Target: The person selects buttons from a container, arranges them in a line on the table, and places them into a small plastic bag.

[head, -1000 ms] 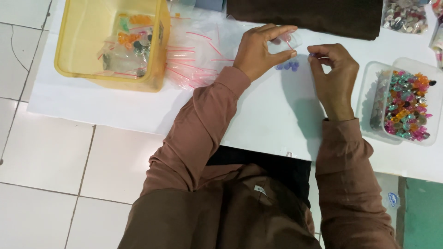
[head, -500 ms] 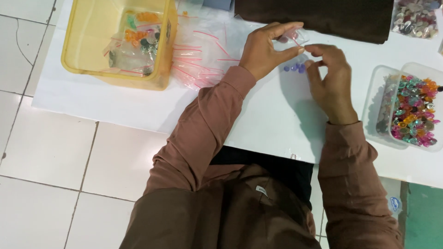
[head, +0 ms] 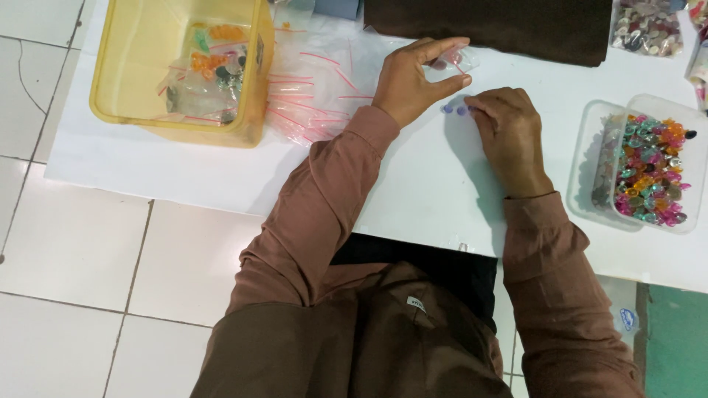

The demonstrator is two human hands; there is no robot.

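My left hand pinches a small clear zip bag with a red strip just above the white table. My right hand rests palm down beside it, its fingertips on a few small purple beads lying on the table between the two hands. Whether a bead is pinched in those fingers is hidden.
A yellow tub with filled bags stands at the far left, loose clear zip bags beside it. A clear tray of coloured gems sits at right. Dark brown cloth lies at the back, another gem container at the far right.
My right hand has dropped from the bag's mouth down onto the purple beads on the table. The left hand still holds the bag, a little higher and more open to the right.
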